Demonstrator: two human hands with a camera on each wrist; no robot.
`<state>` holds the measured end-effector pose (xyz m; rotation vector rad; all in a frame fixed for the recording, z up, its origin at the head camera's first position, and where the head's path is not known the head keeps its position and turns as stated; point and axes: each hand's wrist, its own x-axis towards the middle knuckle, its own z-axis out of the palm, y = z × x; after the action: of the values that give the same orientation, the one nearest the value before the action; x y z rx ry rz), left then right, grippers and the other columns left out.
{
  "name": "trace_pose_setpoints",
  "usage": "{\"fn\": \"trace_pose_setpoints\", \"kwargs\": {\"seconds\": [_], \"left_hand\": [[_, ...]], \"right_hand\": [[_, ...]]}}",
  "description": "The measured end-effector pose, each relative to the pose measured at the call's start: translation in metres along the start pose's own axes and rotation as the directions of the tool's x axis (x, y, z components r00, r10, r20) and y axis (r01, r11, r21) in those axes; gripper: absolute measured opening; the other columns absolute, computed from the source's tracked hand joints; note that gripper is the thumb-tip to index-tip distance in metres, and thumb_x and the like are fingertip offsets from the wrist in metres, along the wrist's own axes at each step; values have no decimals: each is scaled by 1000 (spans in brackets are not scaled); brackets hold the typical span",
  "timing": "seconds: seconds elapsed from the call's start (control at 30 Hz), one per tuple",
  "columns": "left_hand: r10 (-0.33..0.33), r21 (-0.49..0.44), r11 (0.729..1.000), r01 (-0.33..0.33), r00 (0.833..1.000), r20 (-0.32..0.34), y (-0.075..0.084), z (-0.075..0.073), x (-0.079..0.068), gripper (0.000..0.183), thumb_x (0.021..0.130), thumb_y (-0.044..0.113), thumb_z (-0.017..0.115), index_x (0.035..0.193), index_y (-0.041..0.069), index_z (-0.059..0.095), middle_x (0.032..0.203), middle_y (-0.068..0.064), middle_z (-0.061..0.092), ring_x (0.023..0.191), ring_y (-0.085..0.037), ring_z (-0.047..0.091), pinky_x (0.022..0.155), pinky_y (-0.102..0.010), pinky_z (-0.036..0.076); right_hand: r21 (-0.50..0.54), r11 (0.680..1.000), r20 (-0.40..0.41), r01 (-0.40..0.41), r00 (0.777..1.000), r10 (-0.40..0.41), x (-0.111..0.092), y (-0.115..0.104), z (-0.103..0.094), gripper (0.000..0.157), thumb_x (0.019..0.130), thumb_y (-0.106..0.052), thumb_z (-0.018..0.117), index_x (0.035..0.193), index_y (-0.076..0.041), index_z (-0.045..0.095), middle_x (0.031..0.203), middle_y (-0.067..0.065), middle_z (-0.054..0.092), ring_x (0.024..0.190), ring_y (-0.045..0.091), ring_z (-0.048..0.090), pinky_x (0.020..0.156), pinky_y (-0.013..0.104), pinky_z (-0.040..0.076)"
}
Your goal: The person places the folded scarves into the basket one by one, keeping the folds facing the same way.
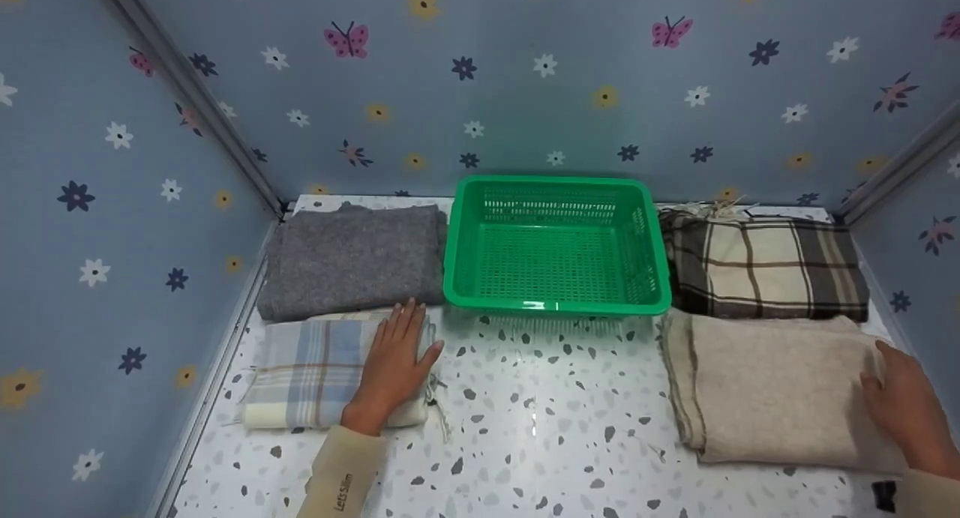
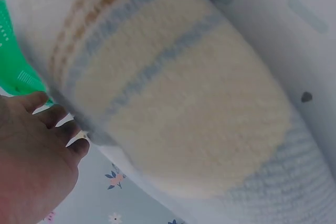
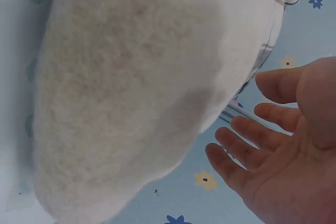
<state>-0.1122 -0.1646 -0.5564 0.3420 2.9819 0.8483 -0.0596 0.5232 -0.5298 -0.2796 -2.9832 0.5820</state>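
Note:
My left hand point(image 1: 394, 364) lies with straight fingers on the right part of a folded blue, white and cream plaid shawl point(image 1: 300, 375), which has fringe at its side. In the left wrist view that shawl point(image 2: 199, 93) fills most of the picture, its cream and blue stripes close up. On the other side my right hand point(image 1: 904, 402) is at the right edge of a folded beige shawl point(image 1: 780, 390). The right wrist view has its fingers point(image 3: 252, 135) spread and slightly bent beside the beige cloth, with nothing gripped.
Between the piles stands a green plastic basket point(image 1: 557, 309) with nothing in it. A folded grey shawl point(image 1: 352, 259) lies at the back left, a black and cream checked one point(image 1: 765, 267) at the back right. Patterned walls point(image 1: 510, 91) enclose the speckled white surface point(image 1: 540, 428).

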Motion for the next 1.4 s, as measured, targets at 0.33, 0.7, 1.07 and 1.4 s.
{"fn": "trace_pose_setpoints", "kwargs": {"seconds": [0.33, 0.7, 1.07, 1.4], "left_hand": [[36, 18, 999, -36, 999, -10, 8, 11, -3, 70, 109, 40, 56, 161, -3, 37, 170, -24, 29, 158, -46, 22, 127, -61, 17], [72, -11, 997, -72, 997, -8, 16, 16, -5, 67, 109, 40, 56, 159, -2, 42, 170, -23, 29, 159, -46, 20, 127, -60, 17], [118, -23, 993, -118, 993, 3, 29, 25, -4, 60, 109, 36, 57, 151, -7, 50, 167, -26, 34, 157, -46, 25, 127, -59, 17], [136, -75, 988, -133, 990, 42, 43, 36, -5, 62, 110, 37, 55, 156, -4, 46, 167, -25, 36, 155, -47, 30, 126, -61, 19]], "right_hand": [[-53, 989, 55, -140, 988, 143, 8, 5, -6, 50, 101, 8, 48, 146, 26, 35, 138, 53, 37, 123, 70, 41, 100, 76, 39], [-82, 976, 61, -200, 977, 205, 17, 20, -5, 44, 102, 7, 49, 141, 27, 39, 137, 52, 40, 120, 67, 48, 97, 70, 44], [-26, 977, 127, -212, 969, 213, 32, 36, -5, 49, 102, 2, 51, 142, 27, 37, 136, 53, 40, 118, 69, 47, 96, 72, 44], [-21, 975, 166, -222, 961, 222, 42, 36, -3, 44, 102, 2, 55, 134, 28, 40, 127, 52, 46, 112, 67, 50, 90, 69, 47]]}}
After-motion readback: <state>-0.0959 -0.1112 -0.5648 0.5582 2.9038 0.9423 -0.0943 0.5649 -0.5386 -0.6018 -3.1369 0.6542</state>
